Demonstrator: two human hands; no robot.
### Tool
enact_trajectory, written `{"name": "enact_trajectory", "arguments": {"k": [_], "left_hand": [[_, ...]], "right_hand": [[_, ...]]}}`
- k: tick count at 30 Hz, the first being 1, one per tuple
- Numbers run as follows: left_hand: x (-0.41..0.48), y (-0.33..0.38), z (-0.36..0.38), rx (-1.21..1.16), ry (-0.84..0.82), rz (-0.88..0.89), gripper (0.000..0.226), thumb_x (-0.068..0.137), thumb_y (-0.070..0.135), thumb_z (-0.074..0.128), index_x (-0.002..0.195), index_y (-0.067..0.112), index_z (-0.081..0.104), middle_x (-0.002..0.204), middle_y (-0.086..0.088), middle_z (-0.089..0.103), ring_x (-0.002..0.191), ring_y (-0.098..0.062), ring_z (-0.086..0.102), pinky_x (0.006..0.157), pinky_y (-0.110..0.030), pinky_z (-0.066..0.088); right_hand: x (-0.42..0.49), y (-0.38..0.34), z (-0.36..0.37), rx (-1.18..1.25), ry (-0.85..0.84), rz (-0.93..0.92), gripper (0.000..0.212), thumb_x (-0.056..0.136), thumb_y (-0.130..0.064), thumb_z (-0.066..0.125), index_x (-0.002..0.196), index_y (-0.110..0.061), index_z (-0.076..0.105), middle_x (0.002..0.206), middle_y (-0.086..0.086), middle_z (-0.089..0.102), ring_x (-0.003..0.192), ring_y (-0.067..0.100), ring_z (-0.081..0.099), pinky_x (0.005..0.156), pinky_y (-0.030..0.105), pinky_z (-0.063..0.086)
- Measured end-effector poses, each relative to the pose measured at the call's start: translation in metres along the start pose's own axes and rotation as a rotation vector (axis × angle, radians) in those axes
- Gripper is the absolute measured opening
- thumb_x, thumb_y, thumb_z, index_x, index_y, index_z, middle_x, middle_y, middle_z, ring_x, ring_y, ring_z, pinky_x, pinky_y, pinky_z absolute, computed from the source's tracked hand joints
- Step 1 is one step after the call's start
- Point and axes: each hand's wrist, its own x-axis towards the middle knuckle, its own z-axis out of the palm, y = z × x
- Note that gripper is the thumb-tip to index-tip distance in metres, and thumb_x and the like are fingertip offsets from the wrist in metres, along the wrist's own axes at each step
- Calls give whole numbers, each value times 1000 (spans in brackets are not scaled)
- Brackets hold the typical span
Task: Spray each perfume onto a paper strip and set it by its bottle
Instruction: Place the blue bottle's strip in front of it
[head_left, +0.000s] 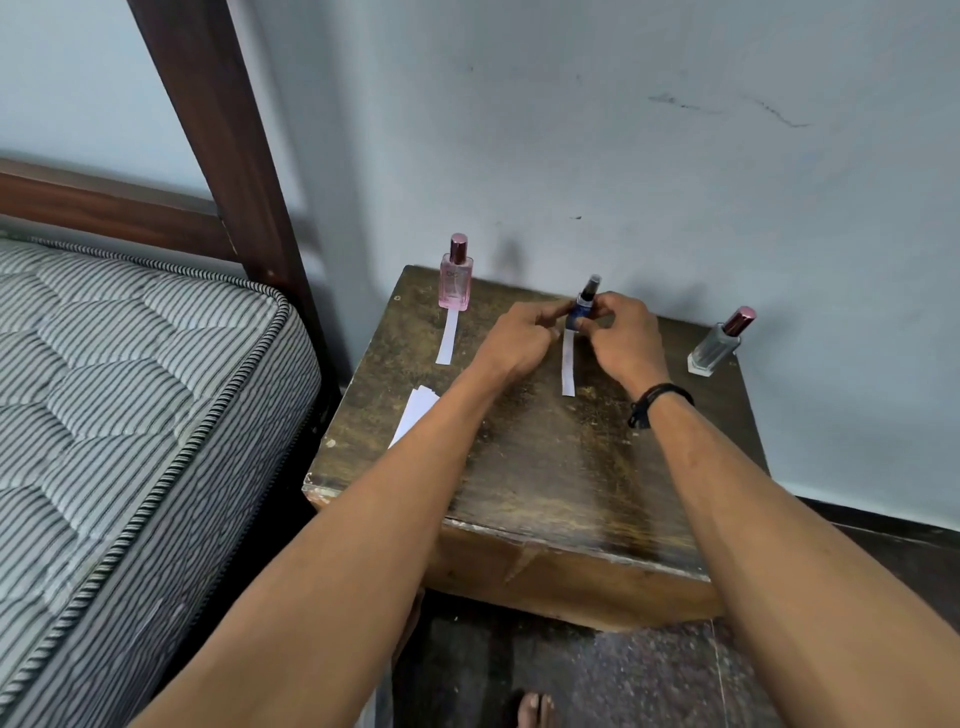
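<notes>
Looking down through the head camera, you are holding the blue bottle (583, 309) between both hands, over the far middle of the wooden table (545, 467). Your left hand (519, 338) is pinching the bottle's left side with thumb and forefinger, the other fingers curling in. Your right hand (623, 332) is gripping its lower body from the right, fingertips wrapping round it. The bottle is standing upright, its dark spray top showing above your fingers. Your fingers are covering its base, so you cannot tell whether it is touching the table.

A paper strip (569, 366) is lying flat just in front of the bottle, running toward you, its far end tucking under your hands. At the far left corner a pink bottle (456, 280) is standing with its own strip (447, 338) lying just in front of it. A clear bottle (719, 340) is sitting at the right edge, well apart. Spare strips (415, 410) are lying near the left edge, partly under your left forearm. A striped mattress (104, 389) is filling the left side.
</notes>
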Motion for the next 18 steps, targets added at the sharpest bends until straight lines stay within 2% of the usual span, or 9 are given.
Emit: {"name": "enact_trajectory", "arguments": {"k": [4, 8, 12, 18], "left_hand": [[5, -5, 0, 1, 3, -5, 54, 87, 1, 52, 134, 25, 65, 138, 3, 64, 134, -14, 53, 120, -40, 35], [7, -10, 0, -22, -20, -16, 58, 86, -6, 50, 137, 18, 62, 139, 1, 64, 134, -13, 54, 120, -36, 34], [7, -12, 0, -16, -35, -24, 60, 85, -8, 50, 139, 18, 61, 138, 1, 64, 133, -11, 54, 119, -34, 35], [10, -16, 0, 8, -41, -30, 62, 84, -4, 50, 139, 24, 61, 135, 1, 67, 129, -13, 57, 116, -37, 39]], "right_hand": [[2, 2, 3, -13, -8, -7, 17, 93, -22, 75, 109, -23, 75, 101, -8, 70, 98, 15, 65, 88, 36, 52], [3, 3, 4, -5, -17, 3, 16, 90, -23, 77, 106, -25, 75, 96, -7, 72, 96, 18, 69, 90, 38, 55], [3, 5, 6, -17, -18, 3, 17, 90, -24, 77, 106, -25, 75, 97, -5, 73, 94, 18, 69, 90, 41, 56], [3, 6, 6, -22, -12, 9, 18, 91, -23, 77, 109, -24, 75, 97, -7, 72, 96, 17, 69, 90, 38, 55]]}}
